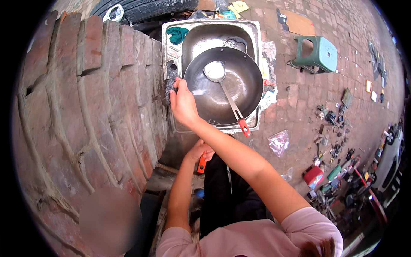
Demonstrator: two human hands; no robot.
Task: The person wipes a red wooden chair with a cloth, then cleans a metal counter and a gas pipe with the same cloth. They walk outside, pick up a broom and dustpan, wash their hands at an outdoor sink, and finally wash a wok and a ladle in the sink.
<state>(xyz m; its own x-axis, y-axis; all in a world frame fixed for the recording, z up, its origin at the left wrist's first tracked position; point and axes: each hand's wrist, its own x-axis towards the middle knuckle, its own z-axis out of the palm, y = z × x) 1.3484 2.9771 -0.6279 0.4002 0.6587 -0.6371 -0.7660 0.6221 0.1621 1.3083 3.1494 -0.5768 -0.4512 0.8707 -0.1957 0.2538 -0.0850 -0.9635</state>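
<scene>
A dark wok point(197, 77) rests tilted over a stainless steel sink point(256, 36). Inside the wok lies a steel wok ladle point(229, 96); its red-tipped handle leans out over the near rim. My left hand point(199, 150) is closed round a red-orange handle point(201, 165) below the wok, apparently the wok's own, though the join is hidden. Crossing over to the left, my right hand point(184, 103) has its fingers closed on a dark grey, speckled scouring pad point(171, 73) at the sink's left edge. A green cloth point(177, 35) lies crumpled on the sink's far left corner.
A rough brick wall point(98, 85) runs close along the left. Beyond the sink lies a tyre point(150, 8). To the right stand a green plastic stool point(321, 53), a clear plastic bag point(278, 143) and scattered tools and parts point(334, 137) on the brick paving.
</scene>
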